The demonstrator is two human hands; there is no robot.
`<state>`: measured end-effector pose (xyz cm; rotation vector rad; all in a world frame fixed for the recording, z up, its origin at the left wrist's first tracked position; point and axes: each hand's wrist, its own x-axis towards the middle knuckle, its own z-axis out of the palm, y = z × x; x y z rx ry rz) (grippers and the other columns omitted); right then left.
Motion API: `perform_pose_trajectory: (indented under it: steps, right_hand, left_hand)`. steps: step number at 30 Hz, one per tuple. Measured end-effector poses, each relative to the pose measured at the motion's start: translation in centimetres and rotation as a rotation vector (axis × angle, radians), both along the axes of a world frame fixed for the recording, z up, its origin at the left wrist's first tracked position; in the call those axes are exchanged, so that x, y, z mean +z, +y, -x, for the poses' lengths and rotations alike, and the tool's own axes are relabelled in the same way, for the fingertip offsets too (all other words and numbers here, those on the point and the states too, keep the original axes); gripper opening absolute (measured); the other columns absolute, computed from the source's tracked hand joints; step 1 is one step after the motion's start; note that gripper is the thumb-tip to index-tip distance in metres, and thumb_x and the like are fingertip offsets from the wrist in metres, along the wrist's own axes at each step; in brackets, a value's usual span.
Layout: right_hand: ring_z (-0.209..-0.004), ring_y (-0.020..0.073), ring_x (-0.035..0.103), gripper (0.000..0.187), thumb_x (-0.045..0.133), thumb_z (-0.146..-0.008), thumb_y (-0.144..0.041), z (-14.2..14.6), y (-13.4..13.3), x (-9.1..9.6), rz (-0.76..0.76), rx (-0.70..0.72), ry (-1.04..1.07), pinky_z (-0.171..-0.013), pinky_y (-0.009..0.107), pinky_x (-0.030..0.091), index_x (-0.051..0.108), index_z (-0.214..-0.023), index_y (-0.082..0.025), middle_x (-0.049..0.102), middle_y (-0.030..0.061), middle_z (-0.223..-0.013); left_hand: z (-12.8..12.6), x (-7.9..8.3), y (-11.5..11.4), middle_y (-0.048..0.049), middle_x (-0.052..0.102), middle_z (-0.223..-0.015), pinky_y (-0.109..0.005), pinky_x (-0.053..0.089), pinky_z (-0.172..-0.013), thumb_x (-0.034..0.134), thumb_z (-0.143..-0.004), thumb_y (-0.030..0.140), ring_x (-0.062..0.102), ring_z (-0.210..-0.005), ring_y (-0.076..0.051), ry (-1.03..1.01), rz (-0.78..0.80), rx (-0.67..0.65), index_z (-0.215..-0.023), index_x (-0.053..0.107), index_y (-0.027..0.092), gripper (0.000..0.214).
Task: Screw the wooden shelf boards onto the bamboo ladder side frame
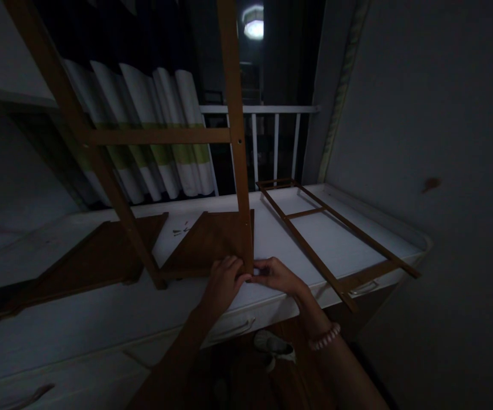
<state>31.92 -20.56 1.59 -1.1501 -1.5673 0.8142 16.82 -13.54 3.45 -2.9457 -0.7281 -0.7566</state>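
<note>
A brown wooden ladder-like frame point(233, 136) stands upright on a white cabinet top point(272, 239). Its right post meets a triangular wooden shelf board point(212, 242) lying flat. My left hand point(223, 279) is curled at the foot of that post, fingers closed against the board's corner. My right hand point(274, 274) pinches at the same foot from the right; what it holds is too small and dark to name. A bead bracelet point(325, 337) is on my right wrist.
A second wooden frame point(327, 233) lies flat on the cabinet at the right. Another triangular board point(101, 256) lies at the left. Small dark parts point(181, 230) rest between the boards. Curtains point(143, 131) and a white railing point(272, 136) stand behind. A grey wall is at right.
</note>
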Motion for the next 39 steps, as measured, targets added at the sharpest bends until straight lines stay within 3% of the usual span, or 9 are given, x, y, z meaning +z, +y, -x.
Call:
perform_pose_trajectory:
  steps: [3,5,7,11,14,19,27,33,39]
  right_hand:
    - [-0.073,0.0136,0.053,0.031,0.050,-0.071,-0.035,-0.2,0.2,0.3,0.100,0.053,0.120,-0.069,0.025,0.039,0.062,-0.084,-0.010,0.061,0.0018,-0.074]
    - [-0.067,0.0114,0.052,0.032,0.046,-0.072,-0.037,-0.3,0.7,0.3,0.127,0.006,0.179,-0.068,0.024,0.040,0.062,-0.076,-0.010,0.060,0.0015,-0.069]
    - [-0.060,0.0092,0.051,0.031,0.046,-0.073,-0.039,0.0,1.4,0.1,0.127,-0.100,0.246,-0.062,0.022,0.040,0.059,-0.072,-0.010,0.058,0.0004,-0.063]
    - [-0.043,0.0078,0.046,0.023,0.050,-0.071,-0.032,0.7,3.2,-0.2,0.230,-0.388,0.343,-0.046,0.020,0.039,0.050,-0.085,-0.013,0.051,-0.0050,-0.049]
    - [-0.040,0.0075,0.044,0.014,0.050,-0.070,-0.024,1.0,3.9,0.1,0.370,-0.492,0.229,-0.042,0.018,0.035,0.052,-0.073,-0.010,0.048,-0.0033,-0.045]
    - [-0.042,0.0050,0.037,0.016,0.050,-0.064,-0.018,0.9,3.9,1.0,0.477,-0.576,-0.045,-0.038,0.017,0.025,0.052,-0.050,-0.008,0.044,-0.0011,-0.045]
    - [-0.039,0.0044,0.030,0.020,0.045,-0.058,-0.007,1.0,3.5,2.3,0.498,-0.535,-0.125,-0.038,0.019,0.020,0.044,-0.038,-0.011,0.033,-0.0036,-0.035]
    - [-0.039,0.0052,0.032,0.021,0.046,-0.059,-0.009,0.8,3.5,1.9,0.476,-0.519,-0.093,-0.039,0.019,0.022,0.043,-0.038,-0.013,0.039,-0.0029,-0.035]
    - [-0.033,0.0033,0.030,0.023,0.047,-0.065,-0.017,1.7,2.9,0.8,0.411,-0.512,0.198,-0.035,0.018,0.021,0.044,-0.042,-0.013,0.038,-0.0052,-0.034]
  left_hand:
    - [0.1,-0.1,0.0,-0.0040,0.056,-0.082,-0.032,0.033,-0.071,0.047,-0.075,0.032,0.049,-0.083,-0.019,-0.016,0.009,-0.015,-0.077,0.050,0.017,0.016]
    - [0.0,-0.2,0.1,-0.0033,0.056,-0.080,-0.032,0.033,-0.071,0.048,-0.075,0.032,0.049,-0.081,-0.019,-0.028,0.015,-0.021,-0.077,0.049,0.017,0.016]
    - [0.0,-0.4,0.2,-0.0028,0.055,-0.079,-0.031,0.033,-0.070,0.048,-0.075,0.032,0.049,-0.080,-0.018,-0.039,0.022,-0.028,-0.076,0.049,0.017,0.016]
    - [0.1,-0.5,0.4,-0.0027,0.055,-0.080,-0.031,0.032,-0.071,0.047,-0.075,0.033,0.049,-0.081,-0.018,-0.066,0.023,-0.042,-0.078,0.049,0.018,0.016]
    - [0.2,-0.5,0.4,-0.0032,0.056,-0.081,-0.032,0.032,-0.072,0.046,-0.075,0.033,0.049,-0.082,-0.019,-0.075,0.028,-0.042,-0.078,0.049,0.018,0.016]
    - [0.0,-0.5,0.3,-0.0030,0.055,-0.082,-0.032,0.033,-0.071,0.049,-0.074,0.031,0.049,-0.083,-0.019,-0.068,0.065,-0.022,-0.077,0.049,0.018,0.013]
    - [-0.3,-0.3,0.0,-0.0025,0.055,-0.084,-0.032,0.034,-0.072,0.056,-0.068,0.028,0.049,-0.086,-0.020,-0.131,0.103,0.022,-0.079,0.049,0.018,0.016]
    - [0.0,-0.6,0.0,-0.0025,0.056,-0.083,-0.033,0.033,-0.072,0.054,-0.069,0.032,0.050,-0.085,-0.020,-0.150,0.095,0.007,-0.078,0.051,0.019,0.016]
    - [0.3,-1.4,0.5,-0.0074,0.056,-0.097,-0.036,0.029,-0.082,0.048,-0.074,0.028,0.047,-0.095,-0.020,-0.166,0.087,-0.024,-0.103,0.041,0.017,0.032]
